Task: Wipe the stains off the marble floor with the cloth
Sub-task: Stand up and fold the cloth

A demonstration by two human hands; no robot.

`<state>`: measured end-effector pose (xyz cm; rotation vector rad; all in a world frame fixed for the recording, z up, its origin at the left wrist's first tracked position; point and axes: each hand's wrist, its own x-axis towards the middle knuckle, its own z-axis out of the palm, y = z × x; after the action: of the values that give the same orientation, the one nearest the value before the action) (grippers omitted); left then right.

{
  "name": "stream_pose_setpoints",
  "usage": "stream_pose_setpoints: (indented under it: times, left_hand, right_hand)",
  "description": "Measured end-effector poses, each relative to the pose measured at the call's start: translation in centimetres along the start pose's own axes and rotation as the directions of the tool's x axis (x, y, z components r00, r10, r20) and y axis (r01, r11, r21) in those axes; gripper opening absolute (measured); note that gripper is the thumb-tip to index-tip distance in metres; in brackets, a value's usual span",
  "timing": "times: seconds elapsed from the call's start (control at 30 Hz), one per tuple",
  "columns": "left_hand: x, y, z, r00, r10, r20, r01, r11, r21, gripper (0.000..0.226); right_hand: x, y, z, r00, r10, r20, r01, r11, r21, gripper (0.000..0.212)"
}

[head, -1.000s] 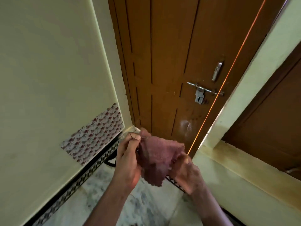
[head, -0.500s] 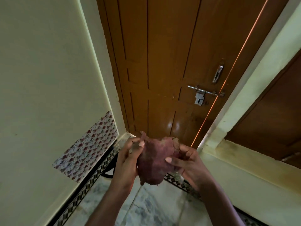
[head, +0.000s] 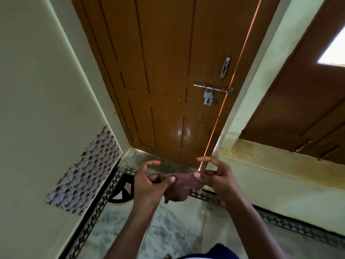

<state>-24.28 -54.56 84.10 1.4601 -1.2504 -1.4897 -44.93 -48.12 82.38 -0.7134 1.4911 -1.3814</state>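
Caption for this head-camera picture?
Both hands, left hand and right hand, hold a reddish cloth above the marble floor.

Light level: moderate, soft, greenish cast.
Source: bright overexposed window [head: 334,51] upper right; orange daylight line along the door [head: 168,81] edge.
Glare: pale sheen low on the door.
Distortion: wide-angle bending of wall edges.
Blur: slight on the cloth [head: 180,187].

Two bare hands, left hand [head: 149,186] and right hand [head: 218,179], and one maroon cloth [head: 179,187] between them. Beyond the cloth, one brown door [head: 168,81] with one bolt [head: 212,90]. One patterned wall patch [head: 85,171] left of the door.
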Motion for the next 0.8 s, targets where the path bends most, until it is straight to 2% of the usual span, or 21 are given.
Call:
stream_pose_setpoints:
  times: [0.1, 0.17, 0.3, 0.4, 0.53, 0.6, 0.67, 0.8]
  left_hand:
    - [0.2, 0.6, 2.0, 0.999, 0.044, -0.007, -0.044, 0.999, 0.022, 0.057]
    - [0.4, 0.8, 3.6, 0.997, 0.076, 0.001, -0.076, 0.996, 0.05, 0.054]
    - [1.6, 1.4, 7.2, 0.985, 0.162, 0.056, -0.169, 0.974, 0.149, 0.041]
    - [2.4, 1.8, 11.1, 0.954, 0.26, 0.152, -0.29, 0.928, 0.235, 0.03]
    - [3.3, 2.1, 16.8, 0.913, 0.351, 0.208, -0.407, 0.806, 0.429, 0.042]
    - [3.6, 2.0, 20.5, 0.898, 0.394, 0.194, -0.437, 0.755, 0.489, 0.043]
    - [4.2, 2.0, 24.2, 0.892, 0.414, 0.184, -0.444, 0.719, 0.535, 0.038]
    - [5.3, 0.8, 30.6, 0.903, 0.386, 0.191, -0.412, 0.648, 0.64, 0.019]
  right_hand:
    - [0.4, 0.3, -1.9, 1.0, -0.007, -0.017, 0.007, 0.999, 0.038, 0.027]
    - [0.7, 0.5, -3.0, 1.0, 0.007, -0.027, -0.004, 0.997, 0.079, 0.022]
    - [1.6, 1.0, -5.4, 1.0, -0.017, -0.026, 0.019, 0.994, 0.112, 0.041]
    - [3.3, 1.2, -8.5, 0.999, -0.042, -0.023, 0.044, 0.991, 0.126, 0.043]
    - [7.2, 1.5, -13.7, 0.997, -0.069, -0.038, 0.07, 0.997, 0.021, 0.024]
    - [9.2, 1.6, -17.0, 0.994, -0.096, -0.047, 0.09, 0.99, -0.104, 0.017]
    - [10.8, 1.8, -20.4, 0.993, -0.103, -0.062, 0.086, 0.97, -0.226, 0.018]
    - [13.1, 2.8, -27.5, 0.99, -0.134, -0.04, 0.116, 0.948, -0.298, 0.019]
